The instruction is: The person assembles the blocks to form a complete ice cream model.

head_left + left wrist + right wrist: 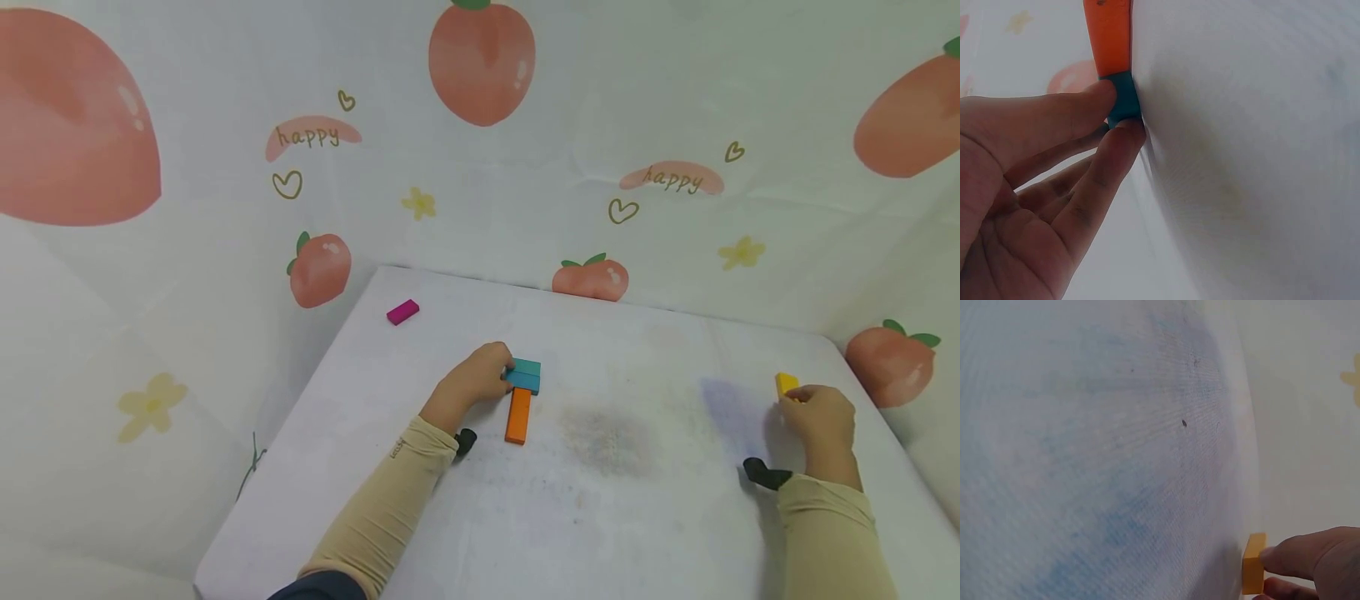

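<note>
Head view shows the left hand (474, 379) with its fingers (500, 353) close together, pinching a blue block (527, 382). Just past those fingers, a green block (528, 366) touches its far side. An orange block (517, 418) touches its near side. The right hand (825, 421) pinches a yellow block (785, 382). Farther past the left fingers, a pink block (402, 312) lies on the desk (637, 533).
</note>
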{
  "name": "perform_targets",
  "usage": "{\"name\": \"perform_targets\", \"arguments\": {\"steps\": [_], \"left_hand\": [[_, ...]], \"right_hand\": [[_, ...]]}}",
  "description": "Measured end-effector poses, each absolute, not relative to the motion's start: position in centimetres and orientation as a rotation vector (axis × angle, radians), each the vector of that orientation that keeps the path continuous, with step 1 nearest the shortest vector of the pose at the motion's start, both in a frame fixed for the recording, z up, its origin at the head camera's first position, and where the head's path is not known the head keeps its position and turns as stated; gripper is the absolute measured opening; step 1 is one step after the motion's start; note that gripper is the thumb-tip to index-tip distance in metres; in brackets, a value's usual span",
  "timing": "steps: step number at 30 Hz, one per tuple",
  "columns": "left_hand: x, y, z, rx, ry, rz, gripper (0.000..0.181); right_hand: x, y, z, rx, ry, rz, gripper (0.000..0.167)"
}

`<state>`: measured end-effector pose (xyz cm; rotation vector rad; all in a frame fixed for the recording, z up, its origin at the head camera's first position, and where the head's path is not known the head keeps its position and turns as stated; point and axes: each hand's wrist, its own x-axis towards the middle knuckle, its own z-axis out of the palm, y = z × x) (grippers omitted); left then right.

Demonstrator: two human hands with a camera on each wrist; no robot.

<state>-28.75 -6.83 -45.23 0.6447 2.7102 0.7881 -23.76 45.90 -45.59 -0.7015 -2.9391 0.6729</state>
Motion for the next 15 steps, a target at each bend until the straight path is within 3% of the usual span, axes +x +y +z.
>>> {"name": "perform_targets", "arguments": {"steps": [15], "left_hand": [[-28.84,-6.73,-45.72,0.663,2.742,0.768,0.036]], "right_hand": [[-24.36,45.9,-45.61,-0.806,-2.911,0.754,0.047]]}}
